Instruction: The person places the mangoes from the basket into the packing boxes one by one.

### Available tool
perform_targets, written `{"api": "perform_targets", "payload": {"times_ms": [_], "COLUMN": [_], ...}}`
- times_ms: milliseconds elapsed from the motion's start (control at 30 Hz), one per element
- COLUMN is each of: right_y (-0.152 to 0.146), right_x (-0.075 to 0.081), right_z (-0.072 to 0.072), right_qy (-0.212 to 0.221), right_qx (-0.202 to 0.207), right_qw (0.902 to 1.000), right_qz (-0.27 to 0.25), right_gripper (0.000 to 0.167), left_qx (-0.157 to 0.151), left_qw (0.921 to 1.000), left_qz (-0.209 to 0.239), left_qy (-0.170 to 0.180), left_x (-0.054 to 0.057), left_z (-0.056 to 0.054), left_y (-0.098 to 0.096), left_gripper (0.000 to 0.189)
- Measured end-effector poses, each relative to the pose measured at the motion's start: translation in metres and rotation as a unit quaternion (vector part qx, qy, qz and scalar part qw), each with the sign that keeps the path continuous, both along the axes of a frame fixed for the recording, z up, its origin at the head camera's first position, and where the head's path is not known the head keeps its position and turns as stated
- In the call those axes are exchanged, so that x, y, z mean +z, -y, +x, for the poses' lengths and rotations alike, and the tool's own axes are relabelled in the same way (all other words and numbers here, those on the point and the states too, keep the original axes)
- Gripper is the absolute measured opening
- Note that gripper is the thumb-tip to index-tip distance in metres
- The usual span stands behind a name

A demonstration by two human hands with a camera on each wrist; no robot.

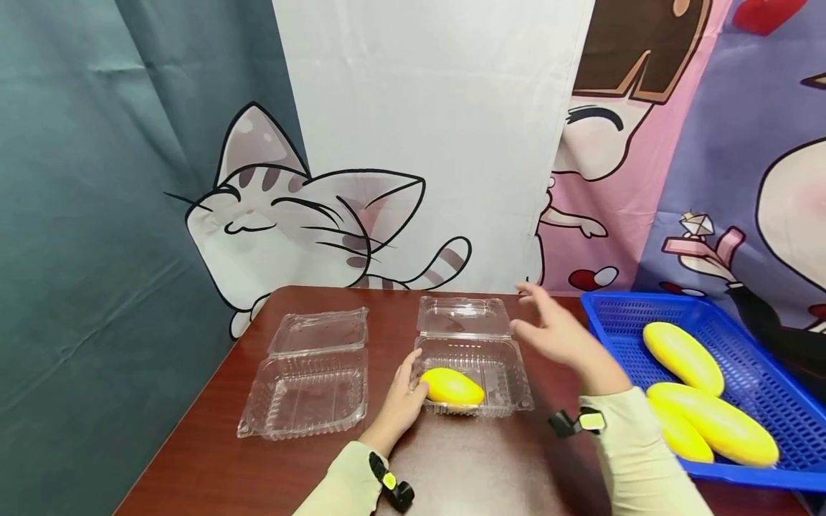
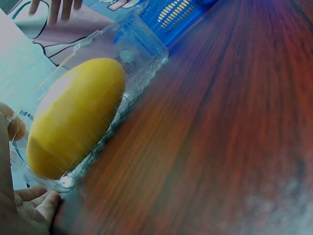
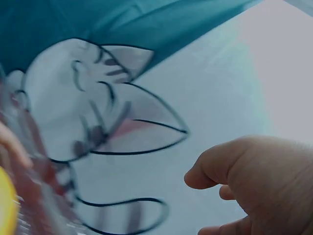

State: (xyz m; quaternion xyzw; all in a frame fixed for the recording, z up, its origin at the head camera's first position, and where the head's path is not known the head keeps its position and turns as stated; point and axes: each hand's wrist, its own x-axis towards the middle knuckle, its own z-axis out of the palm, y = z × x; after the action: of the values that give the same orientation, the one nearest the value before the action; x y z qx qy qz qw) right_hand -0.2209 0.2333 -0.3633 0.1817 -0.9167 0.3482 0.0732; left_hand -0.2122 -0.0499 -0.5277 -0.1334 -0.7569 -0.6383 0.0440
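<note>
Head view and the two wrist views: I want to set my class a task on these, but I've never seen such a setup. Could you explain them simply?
There is no robot here, just a person's two bare hands. The wide picture comes from a camera on the head; the others come from the left wrist camera and the right wrist camera.

On the brown table stand two open clear plastic clamshell boxes, the left box and the right box. One yellow mango-like fruit lies in the right box. Three similar fruits lie in the blue basket.

The left hand touches the right box's left side. The right hand is raised and holds nothing.
</note>
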Motion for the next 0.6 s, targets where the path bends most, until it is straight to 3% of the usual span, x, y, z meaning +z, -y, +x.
{"api": "perform_targets", "payload": {"times_ms": [167,300,433,600], "right_y": [-0.046,-0.088,-0.132,-0.182], "right_x": [0.036,0.044,0.038,0.013], "right_z": [0.006,0.006,0.005,0.011], "right_qy": [-0.001,0.031,0.069,0.107], "right_qx": [-0.015,-0.042,-0.08,-0.102], "right_qw": [0.9997,0.9959,0.9842,0.9709], "right_qz": [0.021,0.074,0.142,0.189], "right_gripper": [0.064,0.064,0.066,0.069], "left_qx": [-0.007,-0.004,0.0,0.002], "left_qw": [1.0,1.0,1.0,1.0], "left_qz": [0.002,-0.004,-0.005,-0.005], "left_qy": [0.003,-0.004,-0.007,0.001], "left_x": [0.005,-0.01,-0.012,-0.014], "left_z": [0.002,-0.004,-0.002,0.002], "left_y": [0.0,0.001,0.002,0.0], "left_gripper": [0.063,0.063,0.063,0.064]}}
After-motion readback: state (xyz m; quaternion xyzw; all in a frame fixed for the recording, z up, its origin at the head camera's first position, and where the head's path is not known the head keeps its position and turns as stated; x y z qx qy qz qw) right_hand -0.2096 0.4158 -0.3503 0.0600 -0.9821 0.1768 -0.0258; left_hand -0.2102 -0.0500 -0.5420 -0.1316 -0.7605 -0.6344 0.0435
